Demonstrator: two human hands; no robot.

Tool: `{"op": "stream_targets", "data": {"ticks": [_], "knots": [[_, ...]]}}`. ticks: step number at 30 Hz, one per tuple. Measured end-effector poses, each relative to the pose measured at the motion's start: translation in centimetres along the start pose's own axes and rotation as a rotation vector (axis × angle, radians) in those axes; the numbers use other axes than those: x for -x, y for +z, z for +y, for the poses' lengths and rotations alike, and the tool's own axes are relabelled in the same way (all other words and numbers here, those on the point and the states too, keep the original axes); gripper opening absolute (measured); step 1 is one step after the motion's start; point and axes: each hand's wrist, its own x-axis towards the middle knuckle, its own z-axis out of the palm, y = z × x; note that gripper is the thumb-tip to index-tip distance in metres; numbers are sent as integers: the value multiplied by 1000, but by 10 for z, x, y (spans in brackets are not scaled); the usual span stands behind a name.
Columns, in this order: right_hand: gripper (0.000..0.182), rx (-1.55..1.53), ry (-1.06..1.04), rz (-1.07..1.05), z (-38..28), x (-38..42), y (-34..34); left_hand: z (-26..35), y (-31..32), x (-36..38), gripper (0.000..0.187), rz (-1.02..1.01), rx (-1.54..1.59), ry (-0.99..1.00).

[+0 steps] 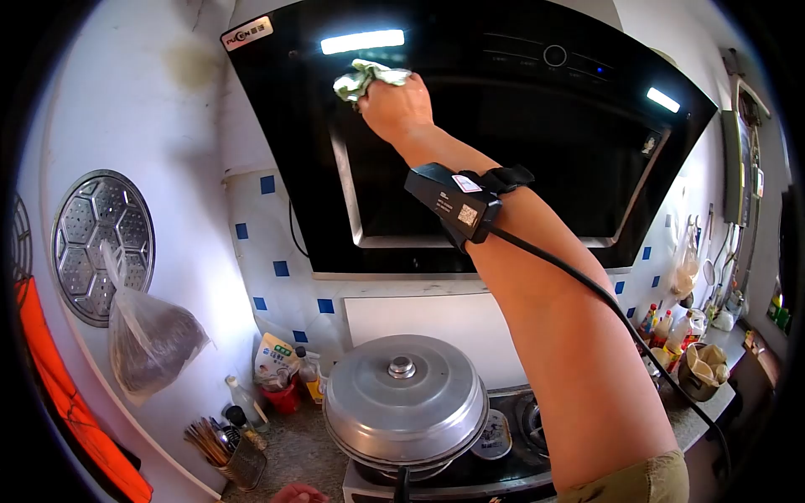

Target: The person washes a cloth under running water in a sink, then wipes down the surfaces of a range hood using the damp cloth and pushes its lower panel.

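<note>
My right hand (397, 107) is raised to the black range hood (520, 134), its fingers closed on a crumpled green-and-white cloth (366, 81). The cloth is pressed to the glossy hood front, just below the left lit lamp (362, 41). On my right forearm a black box (453, 201) is strapped, with a cable running from it. Only a small part of my left hand (299, 494) shows at the bottom edge, low by the counter left of the stove; its fingers are mostly cut off.
A large lidded metal pot (404, 394) stands on the gas stove (503, 482) below the hood. Left of it are a chopstick holder (243, 465), bottles and a red container (282, 396). A plastic bag (155, 339) hangs on the left wall. More bottles (671, 331) stand at right.
</note>
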Motion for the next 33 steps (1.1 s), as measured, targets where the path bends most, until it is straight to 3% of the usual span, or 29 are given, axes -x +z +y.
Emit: {"op": "stream_targets", "data": {"ticks": [7, 11, 19, 21, 26, 29, 31, 33], "knots": [[33, 76, 136, -62, 71, 14, -42, -17, 7, -17, 21, -121, 6, 39], [33, 101, 143, 16, 126, 32, -68, -25, 11, -25, 20, -114, -59, 58], [33, 245, 301, -37, 231, 63, -126, 0, 47, -23, 21, -187, -66, 87], [34, 260, 319, -40, 258, 70, -138, 10, 62, -18, 23, -66, -95, 77], [38, 374, 415, 34, 316, 86, -166, 15, 75, -22, 22, -105, -94, 141], [38, 381, 514, 55, 351, 95, -182, 15, 87, -23, 21, -115, -80, 131], [31, 300, 512, 53, 375, 101, -193, 13, 96, -23, 20, -115, -74, 121], [29, 141, 639, 52, 399, 104, -197, 12, 105, -23, 19, -107, -86, 127]]}}
